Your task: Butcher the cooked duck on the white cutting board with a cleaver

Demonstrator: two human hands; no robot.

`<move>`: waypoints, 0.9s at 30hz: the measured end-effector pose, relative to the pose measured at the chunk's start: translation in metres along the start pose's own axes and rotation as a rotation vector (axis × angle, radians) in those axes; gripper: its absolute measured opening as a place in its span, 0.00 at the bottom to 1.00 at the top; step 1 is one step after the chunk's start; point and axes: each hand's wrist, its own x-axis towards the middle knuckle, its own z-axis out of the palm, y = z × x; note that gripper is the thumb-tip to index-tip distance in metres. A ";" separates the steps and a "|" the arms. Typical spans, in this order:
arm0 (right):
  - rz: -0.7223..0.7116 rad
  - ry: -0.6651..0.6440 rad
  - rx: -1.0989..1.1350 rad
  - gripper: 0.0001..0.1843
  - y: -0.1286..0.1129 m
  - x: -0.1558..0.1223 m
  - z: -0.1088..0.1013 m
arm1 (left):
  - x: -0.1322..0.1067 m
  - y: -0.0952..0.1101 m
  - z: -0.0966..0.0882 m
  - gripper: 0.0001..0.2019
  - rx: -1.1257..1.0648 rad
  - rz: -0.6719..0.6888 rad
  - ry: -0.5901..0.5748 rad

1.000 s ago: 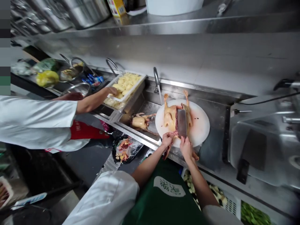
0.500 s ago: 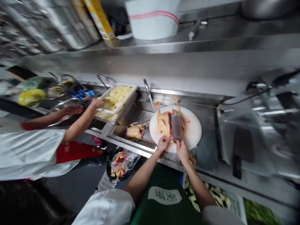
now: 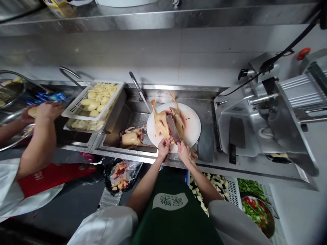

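On a round white cutting board [image 3: 192, 114] lies a plucked poultry carcass [image 3: 161, 124], split open lengthwise, its feet pointing to the wall. My right hand [image 3: 184, 152] is closed on the handle of a cleaver [image 3: 173, 129], whose broad blade lies in the opening between the two halves. At the near end of the carcass, my left hand [image 3: 164, 147] pinches the flesh beside the blade. A second carcass [image 3: 132, 139] lies in the sink [image 3: 108, 145] to the left.
A white basket of peeled potatoes [image 3: 92, 115] sits over the sink. At left, a co-worker's hands [image 3: 48, 110] hold a pale piece over a bowl. Another cleaver [image 3: 236, 136] rests by a slicer [image 3: 293, 126] at right. Below are a bag of scraps [image 3: 120, 175] and vegetable crates [image 3: 231, 190].
My view has swung right and down, bringing the slicer into sight. The cleaver blade has tilted within the split carcass. Both my hands keep their holds.
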 end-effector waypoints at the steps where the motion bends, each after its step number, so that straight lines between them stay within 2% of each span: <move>1: 0.011 -0.020 -0.021 0.19 -0.001 -0.002 0.002 | 0.000 0.000 0.000 0.28 0.000 0.006 0.008; 4: 0.033 -0.070 -0.088 0.20 0.007 -0.022 0.007 | 0.001 0.000 0.000 0.28 -0.016 0.013 0.015; 7: 0.033 -0.118 -0.136 0.20 0.028 -0.056 0.008 | 0.002 -0.002 -0.003 0.27 -0.019 0.004 0.001; 10: 0.041 -0.184 -0.157 0.20 0.052 -0.088 0.003 | 0.005 -0.009 -0.008 0.25 0.019 0.014 -0.017; 13: 0.056 -0.184 -0.165 0.20 0.062 -0.102 -0.005 | 0.009 -0.018 -0.012 0.24 0.047 0.046 -0.032; 16: 0.071 -0.151 -0.167 0.20 0.054 -0.101 -0.010 | 0.013 -0.023 -0.014 0.23 0.061 0.074 -0.034; 22: 0.059 -0.183 -0.154 0.18 0.036 -0.097 -0.026 | 0.016 -0.024 -0.016 0.21 0.124 0.054 -0.067; 27: 0.049 0.069 -0.132 0.22 0.026 -0.100 -0.031 | 0.018 -0.023 -0.017 0.19 0.203 0.044 -0.046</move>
